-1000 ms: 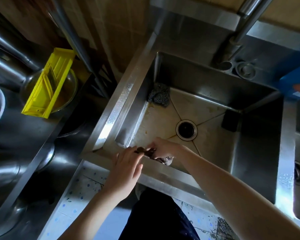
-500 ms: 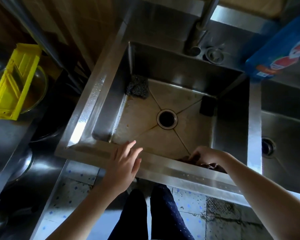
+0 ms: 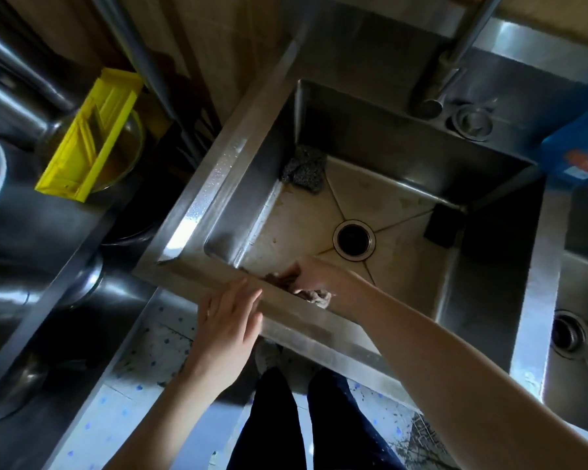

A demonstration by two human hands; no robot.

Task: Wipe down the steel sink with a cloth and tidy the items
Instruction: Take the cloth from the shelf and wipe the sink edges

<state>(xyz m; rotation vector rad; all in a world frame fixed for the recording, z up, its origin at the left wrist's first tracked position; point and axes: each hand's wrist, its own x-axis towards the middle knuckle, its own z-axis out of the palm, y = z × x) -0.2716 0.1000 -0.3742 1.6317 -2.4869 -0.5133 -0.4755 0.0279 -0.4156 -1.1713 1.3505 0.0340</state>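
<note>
Right hand (image 3: 323,278): our grip clamps the cloth (image 3: 314,296) inside the steel sink (image 3: 489,266).
Left hand (image 3: 230,320): our grip apart, flat on sink front rim.

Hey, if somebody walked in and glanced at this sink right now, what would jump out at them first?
Probably the right hand pressing a crumpled cloth against the near inside wall of the steel sink, while the left hand rests flat on the front rim. Next, the bright yellow slicer lying across a glass bowl on the dark counter to the left. Inside the basin, a grey scouring pad sits in the far left corner.
</note>
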